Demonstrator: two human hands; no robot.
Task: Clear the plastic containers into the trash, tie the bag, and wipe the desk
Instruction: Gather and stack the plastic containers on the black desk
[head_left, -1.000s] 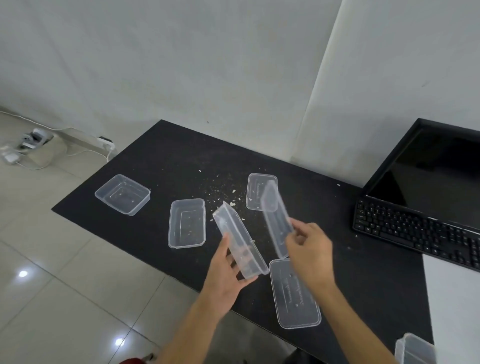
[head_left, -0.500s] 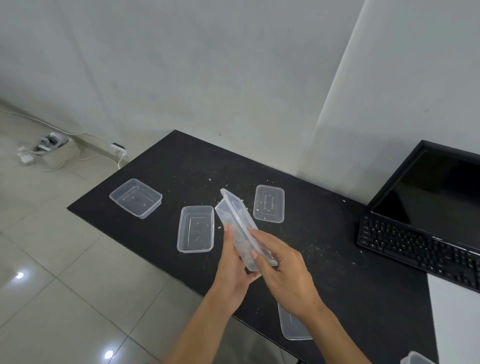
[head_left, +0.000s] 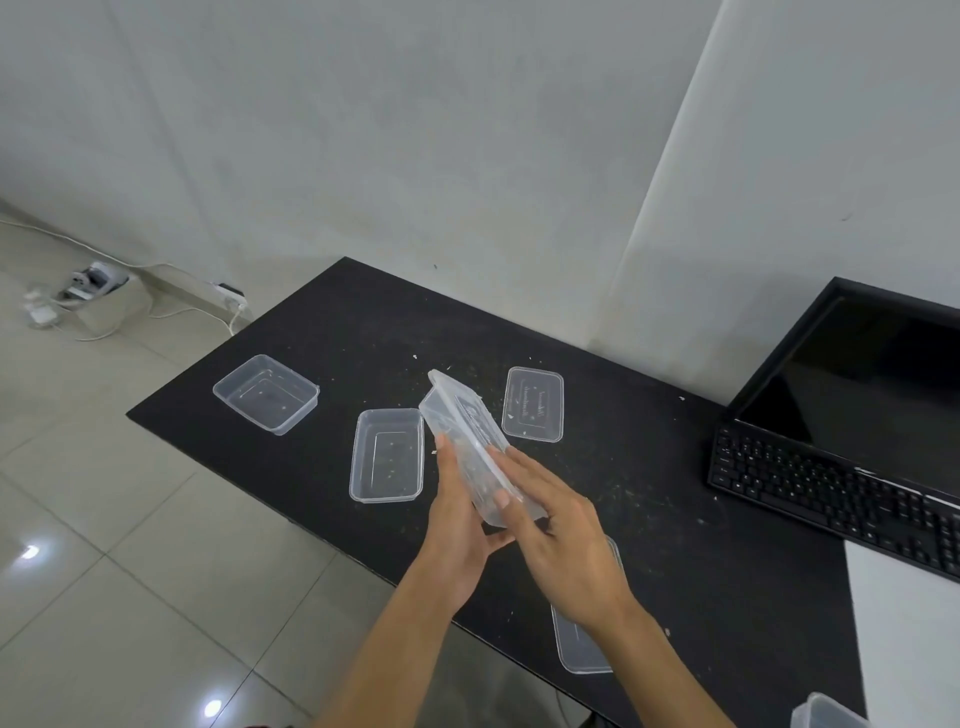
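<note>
Clear lidded container (head_left: 460, 415), specks inside, tilted on edge over desk (head_left: 649, 545), sandwiched between both hands. Left hand (head_left: 457, 525) grips it from below, thumb up its side. Right hand (head_left: 561, 540) presses near-straight fingers flat on top.

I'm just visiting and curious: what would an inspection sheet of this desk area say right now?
Surface: black desk, scattered pale crumbs.
Job's things: lidded container held above the desk; left open container, middle open container, far lid and near lid lying flat; corner container at bottom right.
Clutter: keyboard, monitor.
Hands: left hand grips the lidded container; right hand presses straight fingers on its lid.
Cables: white cords and power strip on the floor.
Surroundings: white walls, tiled floor; no trash bag seen.
</note>
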